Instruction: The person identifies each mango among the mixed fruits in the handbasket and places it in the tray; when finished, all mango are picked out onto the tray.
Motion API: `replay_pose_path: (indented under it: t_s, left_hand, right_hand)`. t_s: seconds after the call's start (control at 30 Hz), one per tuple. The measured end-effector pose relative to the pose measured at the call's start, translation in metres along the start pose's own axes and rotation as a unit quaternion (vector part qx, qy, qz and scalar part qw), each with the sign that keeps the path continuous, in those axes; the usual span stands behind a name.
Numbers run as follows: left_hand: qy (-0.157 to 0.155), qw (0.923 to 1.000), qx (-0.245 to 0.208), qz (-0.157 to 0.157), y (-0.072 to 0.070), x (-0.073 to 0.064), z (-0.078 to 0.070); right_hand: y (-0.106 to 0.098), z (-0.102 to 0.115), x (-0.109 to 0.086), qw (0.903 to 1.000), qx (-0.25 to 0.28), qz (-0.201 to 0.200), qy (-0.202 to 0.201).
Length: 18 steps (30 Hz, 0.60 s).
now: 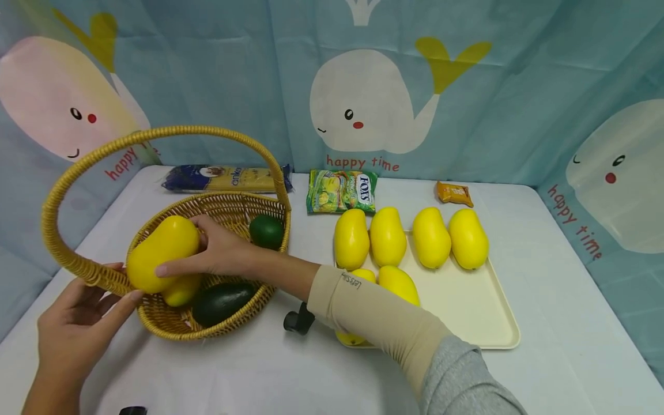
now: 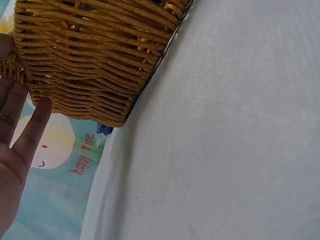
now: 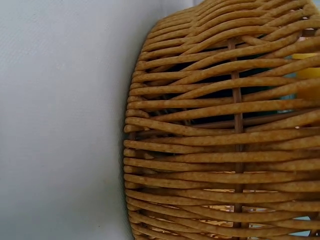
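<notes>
My right hand reaches over a wicker basket and grips a yellow mango, thumb on its near side and fingers behind. Beneath that fruit another mango is partly covered. Two dark green avocado-like fruits lie in the basket, one at the front and one at the back right. At the basket's left end, my left hand holds the rim where the handle joins it. The left wrist view shows this hand at the woven side; the right wrist view shows only wickerwork and the white cloth.
Several mangoes lie on a cream tray to the right, partly behind my right forearm. Along the back are a blue-and-yellow packet, a green FOX'S candy bag and a small orange packet. A black object sits near the basket.
</notes>
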State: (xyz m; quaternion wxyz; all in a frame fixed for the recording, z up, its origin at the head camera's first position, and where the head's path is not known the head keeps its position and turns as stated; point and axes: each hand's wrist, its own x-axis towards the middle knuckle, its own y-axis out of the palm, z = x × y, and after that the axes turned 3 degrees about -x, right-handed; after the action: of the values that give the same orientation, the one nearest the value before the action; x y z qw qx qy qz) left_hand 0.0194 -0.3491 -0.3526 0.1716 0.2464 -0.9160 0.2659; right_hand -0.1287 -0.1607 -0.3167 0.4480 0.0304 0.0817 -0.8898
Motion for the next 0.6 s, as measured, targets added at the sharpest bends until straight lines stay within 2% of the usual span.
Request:
replay_pose_path:
  t_s: [0.23,0.37,0.6]
  left_hand:
    - [-0.004,1.0000,-0.004,0.004,0.000,0.000,-0.003]
    - [-0.004,1.0000,-0.005,0.005,0.000,0.001,-0.004]
    - [-0.016,0.9998,-0.014,0.002,0.000,0.000,-0.004]
  right_hand:
    - [-0.001,0.003,-0.002,0.9991,0.013,-0.024,-0.034]
    - [-0.005,0.005,-0.003,0.9983,-0.023,-0.031,-0.044]
    - [-0.012,0.009,-0.011,0.9962,-0.067,-0.022,-0.051]
